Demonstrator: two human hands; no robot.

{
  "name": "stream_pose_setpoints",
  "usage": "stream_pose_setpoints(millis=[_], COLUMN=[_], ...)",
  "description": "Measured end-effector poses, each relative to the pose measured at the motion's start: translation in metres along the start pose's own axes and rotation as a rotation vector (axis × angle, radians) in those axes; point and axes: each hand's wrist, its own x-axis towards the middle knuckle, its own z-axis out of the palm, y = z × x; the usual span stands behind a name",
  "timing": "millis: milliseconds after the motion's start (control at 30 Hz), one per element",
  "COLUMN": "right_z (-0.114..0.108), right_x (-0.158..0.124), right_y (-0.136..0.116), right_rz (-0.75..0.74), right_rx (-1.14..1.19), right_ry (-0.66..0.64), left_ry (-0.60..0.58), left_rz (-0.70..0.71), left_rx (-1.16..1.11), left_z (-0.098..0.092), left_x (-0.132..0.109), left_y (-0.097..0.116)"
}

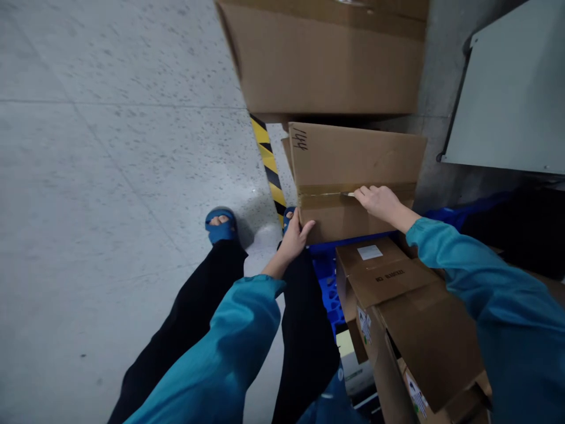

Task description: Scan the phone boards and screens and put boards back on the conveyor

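A brown cardboard box (353, 156) with handwriting at its upper left corner has a taped seam running across it. My left hand (295, 235) grips the box's lower left edge, thumb on the face and fingers round the side. In my right hand (377, 203) is a small blade-like tool (348, 194), its thin tip resting on the taped seam near the middle. The fingers are closed round the tool and hide most of it.
A larger cardboard box (326, 65) stands beyond. Opened boxes (406, 288) lie at the lower right by a blue pallet (329, 282). Yellow-black tape (268, 159) marks the floor left of the box. A grey panel (512, 94) is at the upper right.
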Motion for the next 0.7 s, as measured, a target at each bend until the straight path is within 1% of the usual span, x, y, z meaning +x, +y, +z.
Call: stream_pose_setpoints(millis=[100, 267, 367, 433, 567, 633, 700], right_z=[0.0, 0.005, 0.007, 0.009, 0.013, 0.017, 0.022], right_x=[0.007, 0.015, 0.024, 0.031, 0.036, 0.031, 0.022], right_y=[-0.011, -0.023, -0.037, -0.049, -0.068, -0.07, -0.067], right_rz=[0.001, 0.089, 0.094, 0.092, 0.118, 0.157, 0.223], right_rx=[0.037, 0.038, 0.056, 0.077, 0.143, 0.186, 0.232], right_ry=[0.006, -0.046, -0.046, -0.041, -0.017, -0.008, -0.006], left_ry=[0.002, 0.008, 0.008, -0.016, -0.071, -0.061, -0.043], left_rz=[-0.032, -0.021, -0.044, -0.064, -0.086, -0.097, -0.1], left_rx=[0.03, 0.031, 0.04, 0.028, 0.011, 0.042, 0.067], left_z=[-0.03, -0.075, -0.101, -0.117, -0.142, -0.153, -0.164], left_x=[-0.009, -0.019, -0.023, -0.027, -0.036, -0.04, -0.044], left_y=[-0.018, -0.051, -0.072, -0.083, -0.093, -0.095, -0.1])
